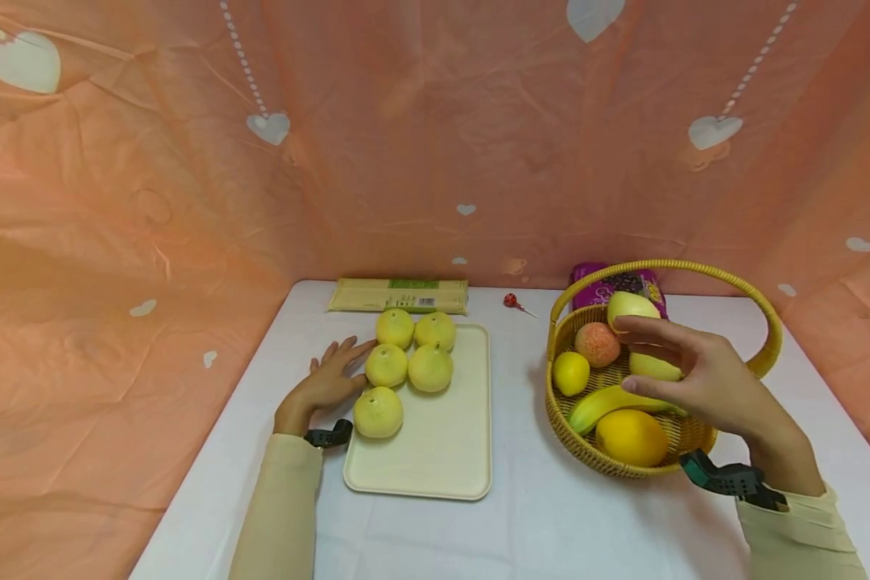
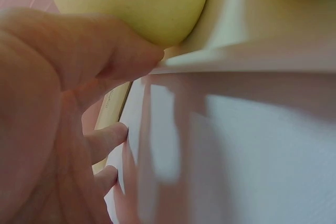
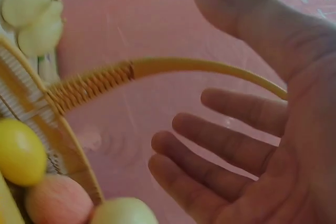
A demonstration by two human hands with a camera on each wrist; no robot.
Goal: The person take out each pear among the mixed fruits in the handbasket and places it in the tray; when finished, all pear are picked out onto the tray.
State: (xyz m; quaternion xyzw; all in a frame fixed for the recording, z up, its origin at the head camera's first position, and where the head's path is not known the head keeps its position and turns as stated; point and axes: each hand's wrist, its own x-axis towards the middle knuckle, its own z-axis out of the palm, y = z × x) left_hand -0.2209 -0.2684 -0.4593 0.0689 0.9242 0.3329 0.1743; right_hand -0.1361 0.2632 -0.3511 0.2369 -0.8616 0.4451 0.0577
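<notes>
My left hand (image 1: 329, 379) rests at the left edge of a cream tray (image 1: 453, 459), fingers spread. In the left wrist view its thumb lies at the tray's rim, by a pale yellow round fruit (image 2: 136, 3); whether they touch I cannot tell. Several such fruits (image 1: 379, 412) sit on the tray's left and back part. My right hand (image 1: 710, 379) hovers over a wicker basket (image 1: 587, 459), thumb and fingers apart, holding nothing. Inside are a banana (image 1: 594, 405), an orange-yellow fruit (image 1: 631, 437), a small yellow fruit (image 1: 571, 373), a pinkish fruit (image 1: 598, 345) and pale green-yellow fruits (image 1: 632, 308).
The basket's tall handle (image 1: 667, 264) arches over its back and right side. Behind it lies a purple packet (image 1: 587, 282). A flat yellow packet (image 1: 362, 296) lies behind the tray, and a red lollipop (image 1: 511, 300) between them. A pink curtain (image 1: 420, 161) hangs behind the white table (image 1: 522, 515).
</notes>
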